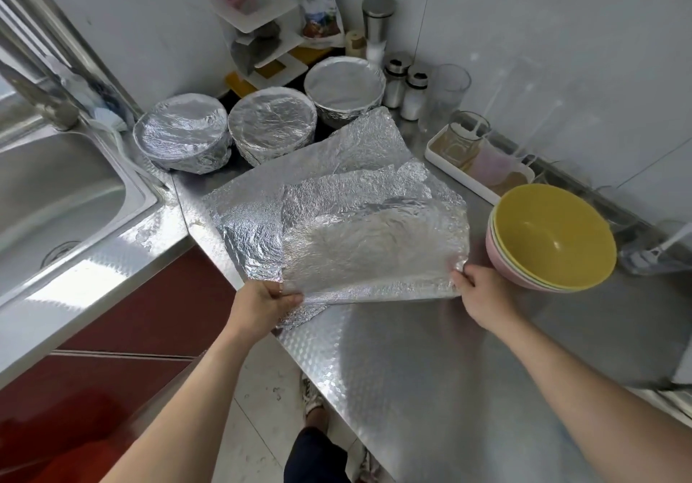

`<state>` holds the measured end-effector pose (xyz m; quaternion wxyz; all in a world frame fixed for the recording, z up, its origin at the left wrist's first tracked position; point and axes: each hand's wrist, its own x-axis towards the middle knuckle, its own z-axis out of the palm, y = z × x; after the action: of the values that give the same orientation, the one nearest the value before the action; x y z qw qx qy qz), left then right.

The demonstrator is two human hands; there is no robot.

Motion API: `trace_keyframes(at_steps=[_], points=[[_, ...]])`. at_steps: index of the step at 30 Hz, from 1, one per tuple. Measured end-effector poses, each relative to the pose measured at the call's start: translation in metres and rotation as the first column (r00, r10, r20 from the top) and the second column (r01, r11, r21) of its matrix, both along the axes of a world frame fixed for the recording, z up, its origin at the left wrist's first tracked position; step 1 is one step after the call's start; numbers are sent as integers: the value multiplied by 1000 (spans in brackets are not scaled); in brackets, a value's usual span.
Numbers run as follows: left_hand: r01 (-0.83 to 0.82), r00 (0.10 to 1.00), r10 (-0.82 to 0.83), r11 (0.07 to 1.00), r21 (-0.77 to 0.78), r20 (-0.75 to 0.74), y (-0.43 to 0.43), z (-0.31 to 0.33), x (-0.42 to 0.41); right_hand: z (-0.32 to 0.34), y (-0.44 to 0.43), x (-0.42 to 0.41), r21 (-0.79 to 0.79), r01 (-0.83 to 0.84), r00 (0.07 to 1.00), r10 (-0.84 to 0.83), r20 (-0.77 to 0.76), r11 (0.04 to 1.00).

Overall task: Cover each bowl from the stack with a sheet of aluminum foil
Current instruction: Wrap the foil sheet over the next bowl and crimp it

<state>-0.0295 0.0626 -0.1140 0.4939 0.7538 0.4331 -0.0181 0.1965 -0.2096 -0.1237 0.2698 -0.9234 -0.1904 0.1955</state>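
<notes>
A stack of bowls with a yellow one on top stands at the right of the steel counter. A pile of crinkled foil sheets lies in the middle. Its top sheet is raised at the near edge: my left hand pinches its near left corner and my right hand pinches its near right corner, close to the bowl stack. Three foil-covered bowls stand behind: left, middle, back.
A steel sink with a tap lies to the left. At the back stand a white shelf rack, shakers and a glass. A white tray with cups lines the right wall. The counter's front edge is near my arms.
</notes>
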Motion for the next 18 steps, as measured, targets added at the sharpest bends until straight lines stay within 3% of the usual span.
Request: trace_keyframes(at_steps=[6,13,18], points=[[-46,987,62,993,107,-145,0,-3,10,-4,11,0,-121,29,996,-18,89,992],[-32,976,63,989,146,-209,-3,2,14,-11,30,-3,-225,20,968,37,248,974],[26,968,29,977,213,-251,-4,6,16,-13,32,-6,-321,61,960,32,277,945]])
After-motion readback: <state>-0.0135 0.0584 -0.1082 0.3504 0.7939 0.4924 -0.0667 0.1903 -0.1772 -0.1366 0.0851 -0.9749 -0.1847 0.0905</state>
